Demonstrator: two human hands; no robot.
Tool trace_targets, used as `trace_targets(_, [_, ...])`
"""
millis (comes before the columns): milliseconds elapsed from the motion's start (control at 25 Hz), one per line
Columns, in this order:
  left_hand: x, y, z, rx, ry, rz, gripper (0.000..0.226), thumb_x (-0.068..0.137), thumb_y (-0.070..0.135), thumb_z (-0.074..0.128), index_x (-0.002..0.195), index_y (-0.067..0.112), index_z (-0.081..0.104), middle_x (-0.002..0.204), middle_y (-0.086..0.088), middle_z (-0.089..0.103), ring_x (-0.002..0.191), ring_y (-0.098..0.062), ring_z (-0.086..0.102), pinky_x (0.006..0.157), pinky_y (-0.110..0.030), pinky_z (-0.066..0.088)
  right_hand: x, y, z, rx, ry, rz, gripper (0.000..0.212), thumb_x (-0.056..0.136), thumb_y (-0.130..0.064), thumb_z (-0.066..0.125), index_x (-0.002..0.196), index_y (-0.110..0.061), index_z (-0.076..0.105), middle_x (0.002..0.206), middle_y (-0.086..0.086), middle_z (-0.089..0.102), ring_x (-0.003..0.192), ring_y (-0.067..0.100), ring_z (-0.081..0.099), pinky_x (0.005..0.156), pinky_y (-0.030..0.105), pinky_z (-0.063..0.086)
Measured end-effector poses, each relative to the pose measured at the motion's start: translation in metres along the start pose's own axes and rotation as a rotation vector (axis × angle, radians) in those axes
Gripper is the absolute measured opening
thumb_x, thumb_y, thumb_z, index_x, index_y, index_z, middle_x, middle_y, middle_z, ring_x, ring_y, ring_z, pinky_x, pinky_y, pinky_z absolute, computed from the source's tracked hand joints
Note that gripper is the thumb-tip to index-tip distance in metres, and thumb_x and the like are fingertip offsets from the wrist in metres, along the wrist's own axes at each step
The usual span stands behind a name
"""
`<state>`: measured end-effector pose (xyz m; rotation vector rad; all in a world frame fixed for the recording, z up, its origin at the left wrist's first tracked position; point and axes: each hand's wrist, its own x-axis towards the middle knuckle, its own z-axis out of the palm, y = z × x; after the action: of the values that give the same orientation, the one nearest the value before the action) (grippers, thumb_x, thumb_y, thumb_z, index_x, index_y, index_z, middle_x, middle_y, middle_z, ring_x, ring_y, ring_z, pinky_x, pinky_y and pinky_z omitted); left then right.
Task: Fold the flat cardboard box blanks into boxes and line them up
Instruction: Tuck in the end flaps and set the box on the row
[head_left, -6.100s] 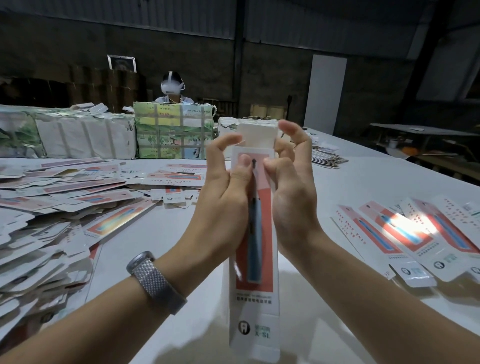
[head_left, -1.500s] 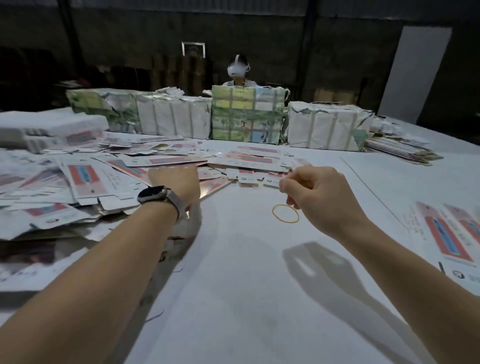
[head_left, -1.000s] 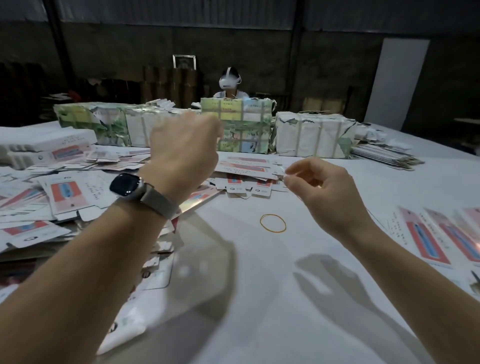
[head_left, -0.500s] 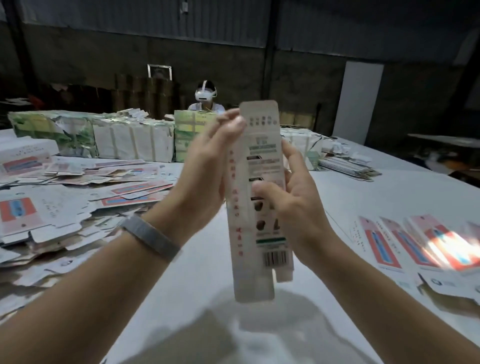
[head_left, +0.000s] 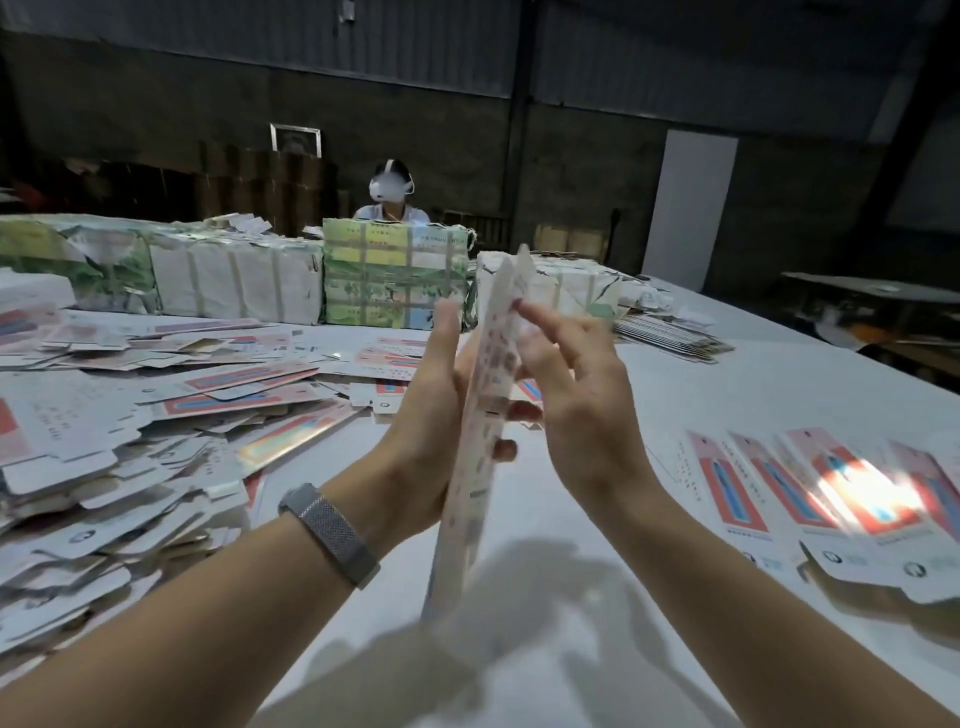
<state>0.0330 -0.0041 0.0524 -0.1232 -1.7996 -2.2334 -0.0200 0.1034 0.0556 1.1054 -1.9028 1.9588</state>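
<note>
Holding one long box blank (head_left: 480, 415) upright above the white desk (head_left: 753, 384), both hands on it, seen nearly edge-on and motion-blurred. Left hand (head_left: 421, 415) sits on the blank's left side, palm against it; fingers (head_left: 506, 449) curl round the edge and show on the blank's right. Right hand (head_left: 576, 410) is on the blank's right side, fingers (head_left: 545, 322) loosely spread and extended toward the upper part of the blank, tips touching or just beside it; blur makes the exact contact unclear. Blank's top end reaches up in front of the wrapped bundles (head_left: 234, 280); its bottom end hangs over the desk near the forearms.

Grey mesh watch band (head_left: 330, 527) on the left wrist.

Relative to the held blank:
- left: big loose pile of flat blanks (head_left: 130, 431), overlapping, red/blue print visible
- right: row of folded boxes (head_left: 810, 483) lying side by side on the desk, red panels up, bright glare patch on one
- behind: the wrapped bundles in a row, one green/yellow (head_left: 392, 280)
- behind right: small stack of flat sheets (head_left: 670, 338)
- far behind: a person wearing a white headset (head_left: 389, 189), seated past the bundles
</note>
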Motion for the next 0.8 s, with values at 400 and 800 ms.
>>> trace_targets(400, [0.002,-0.007,0.0,0.211,0.234,0.251,0.03,0.097,0.015,0.064,0.124,0.027,0.061,0.101,-0.002,0.075,0.092,-0.025,0.075,0.075,-0.041,0.064,0.016,0.002,-0.024,-0.443,0.084,-0.122,0.038,0.096,-0.019,0.057,0.133,-0.027,0.061,0.114,-0.02,0.058,0.102,0.004,0.061,0.087,0.036,0.058])
trace_targets(800, [-0.004,-0.011,0.002,0.059,-0.149,0.031,0.041,0.107,0.051,0.03,0.141,0.034,0.045,0.108,-0.006,0.076,0.086,-0.026,0.075,0.07,-0.032,0.06,0.021,-0.003,-0.026,-0.439,0.027,0.126,0.026,0.087,-0.05,0.068,0.08,-0.028,0.057,0.101,-0.012,0.039,0.115,0.014,0.049,0.074,0.038,0.054])
